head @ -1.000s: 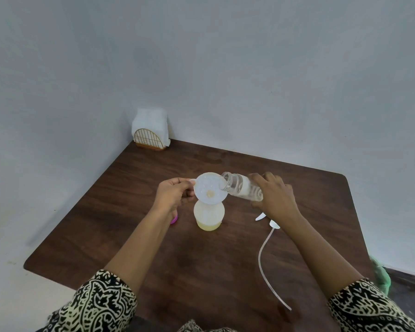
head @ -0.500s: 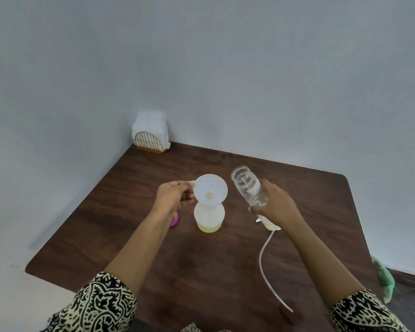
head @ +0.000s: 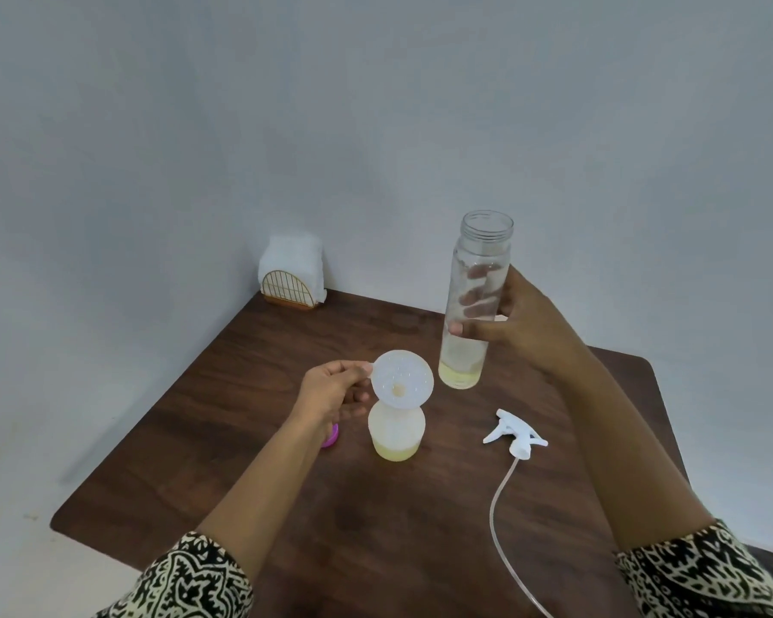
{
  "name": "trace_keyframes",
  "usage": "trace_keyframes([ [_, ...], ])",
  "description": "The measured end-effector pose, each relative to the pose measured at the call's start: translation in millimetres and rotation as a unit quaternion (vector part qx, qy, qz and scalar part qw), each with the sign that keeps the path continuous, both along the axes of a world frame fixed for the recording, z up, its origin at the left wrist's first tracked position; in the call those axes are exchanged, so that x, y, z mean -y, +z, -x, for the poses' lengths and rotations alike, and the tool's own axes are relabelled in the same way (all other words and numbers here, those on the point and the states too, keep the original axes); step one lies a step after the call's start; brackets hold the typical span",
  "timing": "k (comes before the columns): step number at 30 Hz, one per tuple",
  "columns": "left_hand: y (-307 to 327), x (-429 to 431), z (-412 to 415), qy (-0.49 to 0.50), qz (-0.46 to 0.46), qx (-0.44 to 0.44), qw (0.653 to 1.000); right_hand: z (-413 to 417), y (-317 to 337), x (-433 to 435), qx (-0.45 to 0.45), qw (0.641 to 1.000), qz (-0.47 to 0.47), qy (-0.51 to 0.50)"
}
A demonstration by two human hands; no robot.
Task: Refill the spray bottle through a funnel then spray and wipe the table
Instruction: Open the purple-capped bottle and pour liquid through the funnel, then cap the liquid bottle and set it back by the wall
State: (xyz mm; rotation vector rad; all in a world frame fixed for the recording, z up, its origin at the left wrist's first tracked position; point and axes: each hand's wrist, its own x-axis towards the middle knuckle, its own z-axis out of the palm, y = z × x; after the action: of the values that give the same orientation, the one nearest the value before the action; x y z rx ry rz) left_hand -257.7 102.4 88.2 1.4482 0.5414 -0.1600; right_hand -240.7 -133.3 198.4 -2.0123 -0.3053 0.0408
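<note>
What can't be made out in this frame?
Head view throughout:
1. The pink object, mostly hidden behind the left hand; its identity is unclear.
2. The end of the sprayer tube, cut off by the bottom edge.
3. The neck of the spray bottle, covered by the funnel.
4. Fingers of the right hand, distorted through the clear bottle.

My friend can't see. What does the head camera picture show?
A right hand holds a nearly empty clear bottle upright above a brown table, while the left hand pinches a white funnel sitting in a small spray bottle. The spray nozzle lies beside it.
</note>
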Motion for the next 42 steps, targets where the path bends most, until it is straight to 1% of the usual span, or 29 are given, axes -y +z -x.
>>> trace_keyframes([
  [6, 8.4, -13.3, 3.5, -0.029, 0.01, -0.009, 0.999, -8.3, 18.2, -35.9, 0.021, 1.0, 0.015, 0.004],
  [8, 14.5, -20.2, 6.6, -0.017, -0.009, 0.0, 1.0, -9.6, 20.3, -50.4, 0.023, 1.0, 0.012, 0.0],
  [10, 25.2, -29.7, 11.1, 0.019, -0.051, 0.05, 0.997, -8.7, 23.3, -67.3, 0.025, 1.0, 0.012, -0.002],
  [12, 40.9, -40.6, 15.8, 0.026, -0.079, 0.142, 0.986, -6.5, 26.8, -86.4, 0.034, 0.999, 0.024, -0.002],
  [14, 58.6, -55.6, 19.9, -0.006, -0.07, 0.224, 0.972, -3.1, 28.5, -110.0, 0.046, 0.998, 0.046, 0.004],
  [16, 71.8, -70.2, 20.5, -0.045, -0.05, 0.259, 0.964, 1.4, 27.3, -135.5, 0.059, 0.996, 0.065, 0.013],
  [19, 82.6, -87.3, 20.0, -0.078, -0.013, 0.274, 0.959, 6.5, 20.2, -171.2, 0.07, 0.994, 0.072, 0.031],
  [22, 82.9, -103.2, 20.2, -0.076, -0.002, 0.28, 0.957, 10.3, 5.9, -202.9, 0.065, 0.992, 0.094, 0.058],
  [25, 73.9, -121.1, 24.7, -0.058, -0.005, 0.26, 0.964, 14.7, -11.7, -229.0, 0.056, 0.991, 0.088, 0.082],
  [27, 64.0, -131.1, 28.2, -0.036, -0.021, 0.244, 0.969, 16.9, -26.2, -239.0, 0.029, 0.992, 0.071, 0.105],
  [30, 46.9, -144.2, 33.6, 0.018, -0.036, 0.219, 0.975, 13.3, -54.9, -244.6, -0.039, 0.985, 0.026, 0.167],
  [31, 39.5, -149.5, 35.2, 0.04, -0.04, 0.208, 0.976, 11.0, -66.3, -244.7, -0.053, 0.983, 0.035, 0.17],
  [32, 32.8, -154.2, 36.8, 0.056, -0.045, 0.198, 0.978, 7.7, -78.0, -243.7, -0.059, 0.983, 0.068, 0.162],
  [33, 25.2, -159.3, 39.0, 0.067, -0.052, 0.185, 0.979, 4.6, -91.3, -242.9, -0.064, 0.979, 0.123, 0.148],
  [34, 18.2, -163.4, 41.1, 0.07, -0.063, 0.171, 0.981, 1.6, -105.5, -242.1, -0.065, 0.969, 0.198, 0.135],
  [36, 6.7, -170.1, 46.4, 0.07, -0.076, 0.146, 0.984, -0.7, -135.6, -240.7, -0.07, 0.924, 0.355, 0.123],
  [37, 3.0, -172.4, 48.9, 0.071, -0.076, 0.137, 0.985, -0.9, -149.2, -239.9, -0.076, 0.903, 0.406, 0.12],
  [39, -2.5, -175.9, 54.2, 0.071, -0.08, 0.126, 0.986, -0.8, -172.3, -238.8, -0.106, 0.882, 0.447, 0.11],
  [42, -6.0, -179.0, 60.3, 0.068, -0.072, 0.121, 0.988, -2.6, -190.1, -237.9, -0.136, 0.876, 0.457, 0.078],
])
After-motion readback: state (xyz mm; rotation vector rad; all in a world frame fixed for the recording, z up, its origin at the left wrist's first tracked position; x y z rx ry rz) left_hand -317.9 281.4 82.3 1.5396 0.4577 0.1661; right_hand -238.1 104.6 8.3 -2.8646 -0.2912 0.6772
